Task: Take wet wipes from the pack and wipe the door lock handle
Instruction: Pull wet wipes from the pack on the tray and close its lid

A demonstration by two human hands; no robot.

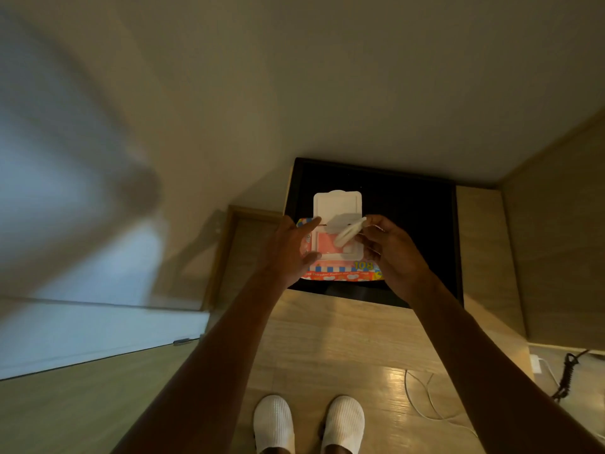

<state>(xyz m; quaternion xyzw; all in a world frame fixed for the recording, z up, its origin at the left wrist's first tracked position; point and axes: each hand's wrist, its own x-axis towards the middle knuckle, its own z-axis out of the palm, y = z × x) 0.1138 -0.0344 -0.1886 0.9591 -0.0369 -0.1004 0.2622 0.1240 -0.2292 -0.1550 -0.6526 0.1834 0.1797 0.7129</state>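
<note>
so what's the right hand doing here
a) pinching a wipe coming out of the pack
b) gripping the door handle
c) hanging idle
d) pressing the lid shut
a: the right hand pinches a white wipe drawn up from the open pack, while the left hand rests against the pack's left side.

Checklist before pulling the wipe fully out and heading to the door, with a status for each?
1. The lid is flipped open: ok.
2. The right hand pinches the wipe: ok.
3. The left hand steadies the pack: ok.
4. The wipe is clear of the opening: not ok, its lower end is at the slot.
5. Path to the door lock handle: cannot tell, it is not in frame.
</note>
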